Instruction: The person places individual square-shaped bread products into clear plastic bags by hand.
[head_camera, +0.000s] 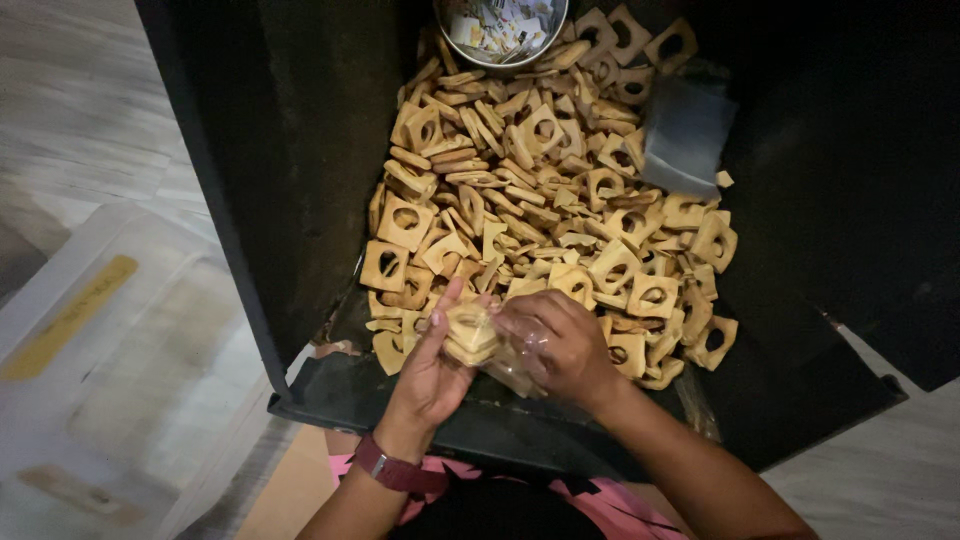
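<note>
My left hand (432, 368) holds a small stack of tan square biscuits (470, 333), each with a hole in the middle. A clear plastic bag (512, 362) is pinched in my right hand (562, 345), right against the stack. Both hands hover over the near edge of a black tray (330, 395). A big loose pile of the same holed biscuits (540, 190) fills the tray in front of my hands. A dark red band sits on my left wrist.
A round metal bowl (500, 30) with small paper pieces stands at the far end of the tray. A grey flat scoop-like piece (685, 135) lies at the pile's right. A translucent plastic lid or box (110, 330) lies on the pale floor at left.
</note>
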